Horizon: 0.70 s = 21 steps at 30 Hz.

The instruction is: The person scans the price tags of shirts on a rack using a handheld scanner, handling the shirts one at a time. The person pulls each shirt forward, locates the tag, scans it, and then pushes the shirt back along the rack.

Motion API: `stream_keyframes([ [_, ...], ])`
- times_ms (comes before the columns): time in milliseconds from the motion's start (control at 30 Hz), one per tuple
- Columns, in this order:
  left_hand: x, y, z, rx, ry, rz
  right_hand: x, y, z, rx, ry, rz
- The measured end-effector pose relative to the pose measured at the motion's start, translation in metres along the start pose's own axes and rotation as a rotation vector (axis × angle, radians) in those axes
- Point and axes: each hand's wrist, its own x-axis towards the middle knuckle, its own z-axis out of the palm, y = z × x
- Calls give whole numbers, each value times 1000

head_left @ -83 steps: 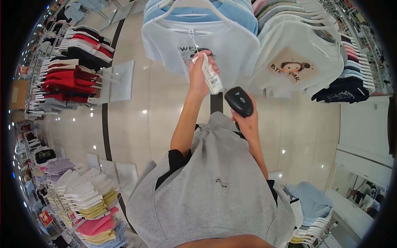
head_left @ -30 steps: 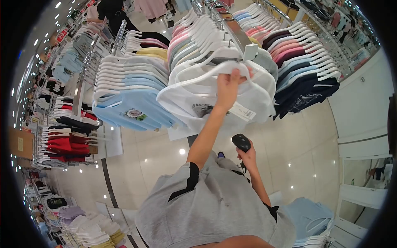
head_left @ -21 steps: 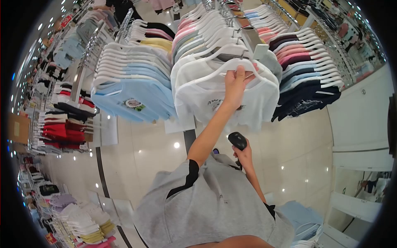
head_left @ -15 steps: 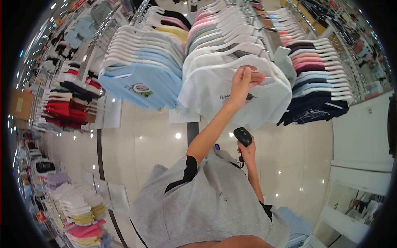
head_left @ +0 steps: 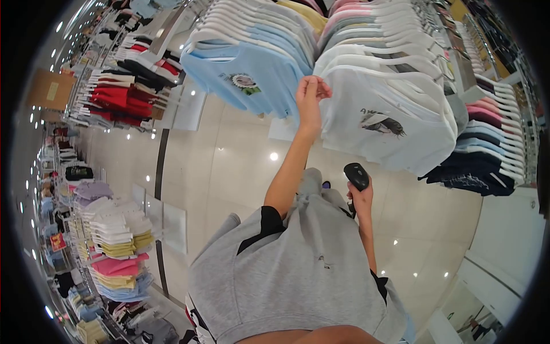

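Note:
My right hand [head_left: 361,200] grips a black handheld barcode scanner [head_left: 356,176] by its handle, low in front of my body, its rounded head tipped up. Stretched forward, my left hand [head_left: 312,100] is at the left edge of the front white T-shirt [head_left: 384,112], its fingers loosely bent and apart from the thumb, nothing visible in them. That shirt hangs on a white hanger and has a dark printed picture with lettering. To the left hangs a light blue T-shirt [head_left: 229,71] with a round printed patch, first of a row on white hangers.
Dark navy shirts [head_left: 475,172] hang at the right, near a white cabinet [head_left: 507,229]. Red garments [head_left: 117,103] and stacked pastel clothes [head_left: 117,229] line the left side. A cardboard box [head_left: 51,89] sits at far left. Glossy tile floor [head_left: 229,160] lies below.
My left hand has moved left, from over the white shirt's neckline to its left edge, uncovering the print. The view has shifted, and the racks appear farther right. My right hand still holds the scanner.

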Motion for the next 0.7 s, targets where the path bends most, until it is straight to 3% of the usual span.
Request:
stream_keyframes([
  [267, 31, 38, -94, 283, 221, 205, 17, -3, 41, -95, -38, -21],
  [333, 43, 60, -114, 1023, 375, 681, 18, -1, 58, -111, -34, -17],
  [367, 57, 73, -126, 1019, 389, 678, 20, 3, 67, -125, -44, -9],
  [433, 95, 103, -149, 1370, 425, 1141, 23, 2, 89, -152, -56, -10],
  [567, 143, 148, -184, 1531, 383, 1020, 21, 8, 144, -182, -77, -15],
  [633, 156, 170, -185, 1847, 237, 856, 22, 14, 179, -173, -50, -46],
  [667, 164, 175, -187, 1835, 223, 859, 20, 20, 195, -132, -28, -51],
  [700, 169, 178, -191, 1867, 76, 801, 16, 25, 208, -99, -8, -52],
])
